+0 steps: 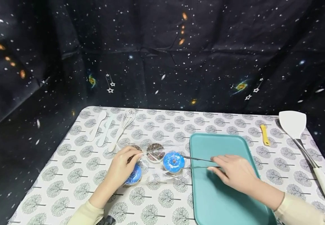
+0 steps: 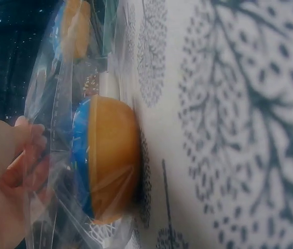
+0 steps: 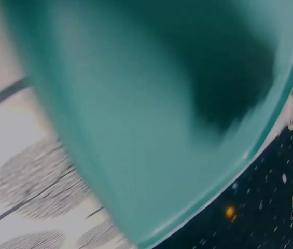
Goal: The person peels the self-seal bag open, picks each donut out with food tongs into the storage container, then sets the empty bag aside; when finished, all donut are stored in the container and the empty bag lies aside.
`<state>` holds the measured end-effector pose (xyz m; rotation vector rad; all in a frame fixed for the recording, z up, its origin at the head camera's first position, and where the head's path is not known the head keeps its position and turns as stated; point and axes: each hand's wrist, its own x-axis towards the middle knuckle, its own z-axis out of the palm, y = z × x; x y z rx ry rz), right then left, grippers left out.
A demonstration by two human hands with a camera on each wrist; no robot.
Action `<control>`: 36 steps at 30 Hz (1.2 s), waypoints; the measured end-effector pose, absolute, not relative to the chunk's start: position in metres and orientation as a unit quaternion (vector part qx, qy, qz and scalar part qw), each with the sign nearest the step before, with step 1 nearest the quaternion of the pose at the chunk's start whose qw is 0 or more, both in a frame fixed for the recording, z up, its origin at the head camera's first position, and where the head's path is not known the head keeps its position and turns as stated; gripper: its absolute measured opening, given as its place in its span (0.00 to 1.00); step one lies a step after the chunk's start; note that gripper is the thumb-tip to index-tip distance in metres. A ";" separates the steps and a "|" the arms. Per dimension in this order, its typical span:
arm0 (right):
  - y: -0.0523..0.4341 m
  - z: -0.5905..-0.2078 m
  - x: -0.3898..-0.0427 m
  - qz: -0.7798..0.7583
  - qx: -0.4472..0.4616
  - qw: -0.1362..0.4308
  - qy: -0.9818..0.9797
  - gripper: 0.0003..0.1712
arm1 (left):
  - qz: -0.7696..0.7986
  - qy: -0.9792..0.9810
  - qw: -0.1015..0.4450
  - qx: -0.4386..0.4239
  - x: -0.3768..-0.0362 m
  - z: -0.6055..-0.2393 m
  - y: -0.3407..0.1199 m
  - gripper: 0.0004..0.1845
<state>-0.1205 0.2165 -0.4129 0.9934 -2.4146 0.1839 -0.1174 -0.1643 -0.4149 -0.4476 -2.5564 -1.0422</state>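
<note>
Pale sleeves (image 1: 298, 207) came in closest, one each side, over a tree-print tablecloth (image 1: 134, 214). Clear plastic bag (image 1: 155, 177) lay left of the teal tray (image 1: 218, 143), its end reaching the tray's edge. Contents: doughnuts, two blue-iced, two brown-topped. First blue doughnut (image 1: 174, 162) sat at the bag's tray end, flanked by the two dark arms of the tongs (image 1: 199, 159), tips by its sides; couldn't tell whether it touched the cloth. Second blue doughnut (image 1: 134, 175) lay at the opposite end, beside the left hand (image 1: 121, 164). One brown doughnut (image 1: 155, 152) was mid-bag, the other mostly covered by that hand. Left thumb and fingers pinched the bag's film. Right hand (image 1: 236, 173) was above the tray, thumb on one tong arm, fingers on the other, its shadow falling on the tray. Faint dashes ran along the film from the left wrist, too blurred to read. Other printing was pictorial: grey trees on the cloth, stars and galaxies on the black drape (image 1: 156, 31). Back left: white spoon (image 1: 97, 125), pale flat tool (image 1: 105, 131), whisk (image 1: 116, 140), side by side. Far right: short yellow item (image 1: 265, 135), then white turner (image 1: 292, 123), head toward the drape.
</note>
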 end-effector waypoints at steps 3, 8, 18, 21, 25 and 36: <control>0.233 -0.409 -0.118 0.067 0.349 0.266 -0.896 0.16 | -0.371 -0.900 0.172 -0.152 -0.117 -0.415 -0.164 0.07; 0.261 -0.406 -0.112 0.057 0.312 0.275 -0.908 0.18 | -0.375 -0.899 0.173 -0.143 -0.115 -0.416 -0.162 0.07; 0.296 -0.410 -0.110 0.019 0.239 0.284 -0.929 0.21 | -0.373 -0.897 0.184 -0.148 -0.118 -0.414 -0.160 0.05; 0.301 -0.414 -0.110 0.017 0.228 0.270 -0.935 0.20 | -0.361 -0.902 0.182 -0.152 -0.119 -0.414 -0.160 0.05; 0.302 -0.418 -0.111 -0.002 0.218 0.258 -0.941 0.19 | -0.346 -0.907 0.184 -0.153 -0.119 -0.412 -0.163 0.05; 0.291 -0.424 -0.125 0.000 0.207 0.240 -0.948 0.19 | -0.338 -0.906 0.191 -0.170 -0.116 -0.409 -0.166 0.04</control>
